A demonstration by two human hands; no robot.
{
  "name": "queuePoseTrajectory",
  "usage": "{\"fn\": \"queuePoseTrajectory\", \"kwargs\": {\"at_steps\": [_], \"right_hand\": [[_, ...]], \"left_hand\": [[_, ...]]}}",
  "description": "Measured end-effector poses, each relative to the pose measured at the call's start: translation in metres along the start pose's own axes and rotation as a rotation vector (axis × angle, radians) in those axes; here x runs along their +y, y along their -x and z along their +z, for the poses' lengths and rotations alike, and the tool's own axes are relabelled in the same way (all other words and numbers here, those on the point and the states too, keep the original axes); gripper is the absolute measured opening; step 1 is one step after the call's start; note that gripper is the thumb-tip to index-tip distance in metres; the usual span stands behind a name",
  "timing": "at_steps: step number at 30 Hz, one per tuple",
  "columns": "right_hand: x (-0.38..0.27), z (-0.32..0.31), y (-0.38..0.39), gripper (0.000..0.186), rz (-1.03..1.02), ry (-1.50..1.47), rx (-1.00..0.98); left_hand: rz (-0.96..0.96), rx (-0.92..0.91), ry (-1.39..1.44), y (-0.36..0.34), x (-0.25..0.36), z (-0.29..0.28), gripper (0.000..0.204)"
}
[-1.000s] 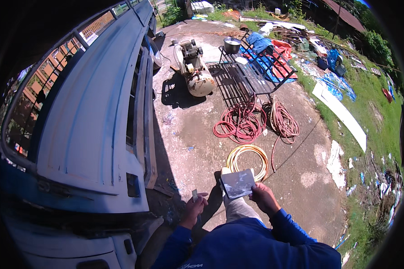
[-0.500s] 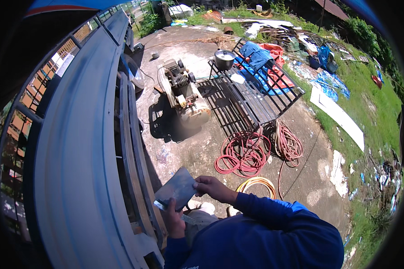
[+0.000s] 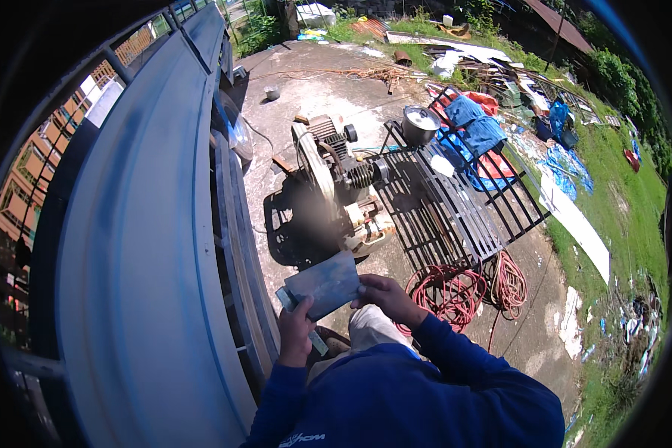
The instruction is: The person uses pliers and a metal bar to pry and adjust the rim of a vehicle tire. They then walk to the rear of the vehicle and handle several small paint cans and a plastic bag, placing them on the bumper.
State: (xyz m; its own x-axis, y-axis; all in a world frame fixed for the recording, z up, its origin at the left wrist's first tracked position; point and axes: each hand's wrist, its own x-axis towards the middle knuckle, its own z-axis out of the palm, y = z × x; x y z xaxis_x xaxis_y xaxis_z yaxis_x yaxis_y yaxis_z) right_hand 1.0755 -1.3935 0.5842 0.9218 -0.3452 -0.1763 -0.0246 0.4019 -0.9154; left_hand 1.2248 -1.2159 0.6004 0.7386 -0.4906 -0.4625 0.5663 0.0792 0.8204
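A flat grey rectangular sheet (image 3: 325,284) is held in front of my body, beside the long blue-grey panel. My left hand (image 3: 296,334) is closed on its lower left, thumb lying across the face. A narrow pale greenish strip (image 3: 319,343) shows on both sides of that hand, partly hidden by the fingers and sheet; its kind I cannot make out. My right hand (image 3: 387,296) pinches the sheet's right edge between thumb and fingers. Beyond the sheet stands an air compressor (image 3: 336,160) with a motor and belt guard.
The long blue-grey panel (image 3: 138,246) runs along my left. A black metal rack (image 3: 455,209) bears a lidded pot (image 3: 420,125) and blue cloth (image 3: 476,123). Coiled red hoses (image 3: 448,295) lie on the concrete at right. Grass and scrap lie farther right.
I have moved forward, so the compressor, rack and hoses appear closer. The sheet has turned to lie more level, and both hands keep hold of it.
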Motion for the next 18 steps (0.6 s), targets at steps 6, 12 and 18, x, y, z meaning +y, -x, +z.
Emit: {"fn": "queuePoseTrajectory", "kwargs": {"at_steps": [6,12,18], "right_hand": [[0.019,-0.055,-0.094,0.034,0.249,0.091,0.093],[0.133,-0.149,-0.151,0.026,0.516,0.361,0.325],[0.189,-0.180,-0.215,0.056,0.850,0.788,0.067]], "left_hand": [[0.085,0.072,0.066,-0.173,0.079,0.000,0.021],[0.172,0.223,-0.024,-0.391,0.151,0.007,0.020],[0.073,0.191,-0.133,-0.571,0.214,0.028,0.019]]}}
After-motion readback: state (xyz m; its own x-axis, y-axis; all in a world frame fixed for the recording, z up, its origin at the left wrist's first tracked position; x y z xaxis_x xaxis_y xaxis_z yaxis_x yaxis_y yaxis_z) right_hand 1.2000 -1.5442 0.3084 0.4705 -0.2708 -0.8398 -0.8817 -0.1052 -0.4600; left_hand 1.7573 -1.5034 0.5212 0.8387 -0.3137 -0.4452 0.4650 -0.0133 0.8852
